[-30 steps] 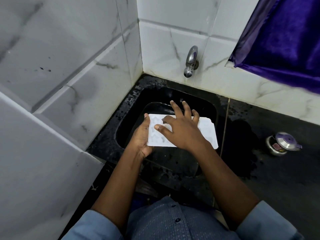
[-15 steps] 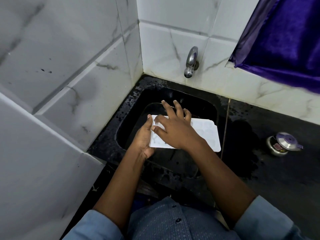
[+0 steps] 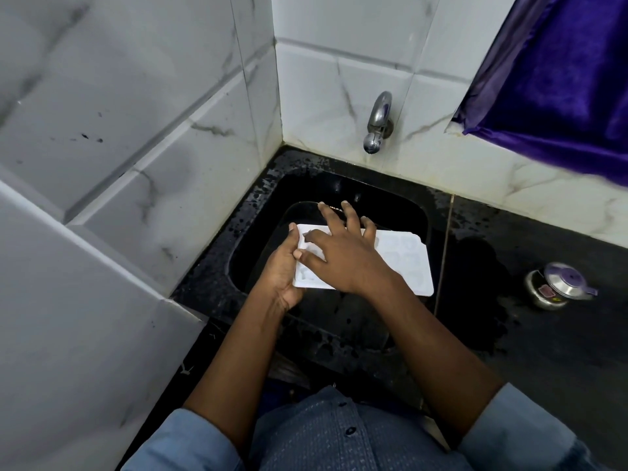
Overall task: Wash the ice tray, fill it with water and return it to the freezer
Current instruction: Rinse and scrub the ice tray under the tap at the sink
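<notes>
The only label in view is a red sticker on the small steel lidded pot, which stands on the black counter to the right; its writing is too small to read.

The white ice tray is held level over the black sink, below the steel tap on the far wall. The left hand grips the tray's left short edge, thumb on top; its fingers go under the tray and are hidden. The right hand lies flat on the tray's left half, fingers straight and spread wide, the tips reaching past the far edge. It covers most of the moulds there; the moulds on the right half are pale and hard to make out.

A purple cloth hangs at the far right, cut off by the frame. Blue sleeves and a buttoned shirt fill the near edge.
</notes>
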Available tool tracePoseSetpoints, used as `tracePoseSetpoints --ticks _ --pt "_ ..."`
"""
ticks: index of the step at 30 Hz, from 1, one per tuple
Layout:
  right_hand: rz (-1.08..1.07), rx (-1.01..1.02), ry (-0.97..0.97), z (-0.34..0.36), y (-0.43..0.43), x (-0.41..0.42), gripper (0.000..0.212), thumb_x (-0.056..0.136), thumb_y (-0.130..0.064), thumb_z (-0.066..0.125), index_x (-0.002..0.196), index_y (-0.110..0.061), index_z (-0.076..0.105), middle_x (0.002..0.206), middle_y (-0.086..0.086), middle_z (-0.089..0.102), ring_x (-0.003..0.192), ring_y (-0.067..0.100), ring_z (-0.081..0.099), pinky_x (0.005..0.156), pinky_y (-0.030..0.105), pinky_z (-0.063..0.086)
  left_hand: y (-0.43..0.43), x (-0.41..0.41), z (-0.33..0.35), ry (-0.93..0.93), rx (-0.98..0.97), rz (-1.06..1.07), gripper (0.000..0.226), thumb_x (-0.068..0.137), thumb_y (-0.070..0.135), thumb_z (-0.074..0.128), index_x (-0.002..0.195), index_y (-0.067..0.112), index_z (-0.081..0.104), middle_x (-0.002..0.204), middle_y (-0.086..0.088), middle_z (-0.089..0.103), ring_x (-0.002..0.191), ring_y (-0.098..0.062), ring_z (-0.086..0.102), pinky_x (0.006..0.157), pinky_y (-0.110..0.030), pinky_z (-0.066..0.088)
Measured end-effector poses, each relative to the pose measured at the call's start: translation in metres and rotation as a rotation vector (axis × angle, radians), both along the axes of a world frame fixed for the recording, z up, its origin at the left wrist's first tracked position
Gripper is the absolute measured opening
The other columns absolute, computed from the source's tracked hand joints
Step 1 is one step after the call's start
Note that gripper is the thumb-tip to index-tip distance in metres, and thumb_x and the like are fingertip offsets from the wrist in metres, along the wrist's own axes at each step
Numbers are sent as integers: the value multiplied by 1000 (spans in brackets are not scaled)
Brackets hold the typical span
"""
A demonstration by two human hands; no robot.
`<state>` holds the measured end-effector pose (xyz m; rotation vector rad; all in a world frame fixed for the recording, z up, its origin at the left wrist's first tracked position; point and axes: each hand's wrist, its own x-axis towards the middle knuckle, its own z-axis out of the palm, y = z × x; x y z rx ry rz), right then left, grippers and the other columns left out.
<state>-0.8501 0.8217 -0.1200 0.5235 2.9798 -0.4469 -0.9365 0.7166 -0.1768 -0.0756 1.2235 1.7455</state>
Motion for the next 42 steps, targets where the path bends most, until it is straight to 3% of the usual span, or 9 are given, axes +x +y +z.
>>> tracePoseSetpoints --ticks 5,10,13,17,25,35,40,42 --pt "10 -3 8 0 3 -1 56 100 -72 34 141 -41 57 176 -2 0 160 31 -13 122 61 -1 0 -2 -4 10 -4 -7 72 105 67 41 138 9 67 133 -24 70 126 -41 67 112 -59 48" --pt "18 -32 5 -2 2 -1 56 100 -72 36 142 -41 55 176 -3 2 160 31 -13 121 60 0 -1 -1 3 -18 11 -13 71 106 66 40 137 8 67 129 -24 73 113 -37 74 91 -47 62" --pt "30 -62 101 -2 2 1 51 98 -70 47 135 -35 54 175 -3 6 160 29 -10 121 58 2 -1 -4 3 -16 30 -3 72 107 65 38 141 7 63 134 -24 69 119 -38 71 92 -47 61" --pt "81 -80 117 -5 0 8 44 93 -69 58 122 -36 56 175 -3 5 160 27 -14 121 56 1 -1 -6 6 -62 73 -7 72 109 64 29 132 7 67 118 -19 77 98 -29 79 79 -39 66" --pt "103 -33 -26 4 -8 8 64 89 -84 46 136 -44 61 176 -4 -5 159 30 -19 123 60 -5 -2 -7 1 -114 62 -20 76 104 71 37 140 10 63 131 -24 71 110 -34 76 88 -44 63" --pt "113 -15 -47 -1 -13 6 71 83 -88 47 134 -40 62 176 -1 0 159 33 -14 122 62 -2 -7 -7 -4 -101 46 -11 77 103 72 38 143 10 62 134 -22 71 118 -34 72 90 -43 63" --pt "111 -20 -46 -1 -15 7 73 81 -90 48 129 -38 64 176 -1 -1 159 33 -14 122 63 -2 -8 -4 -7 -97 39 -8 79 103 73 39 145 10 61 138 -21 68 127 -35 68 101 -46 57" --pt "107 -10 -51 -1 -15 8 74 81 -90 46 132 -40 63 176 -1 -2 159 34 -14 122 63 -2 -9 -4 -5 -121 50 -9 80 103 73 38 145 9 60 137 -23 68 123 -35 70 95 -46 62"
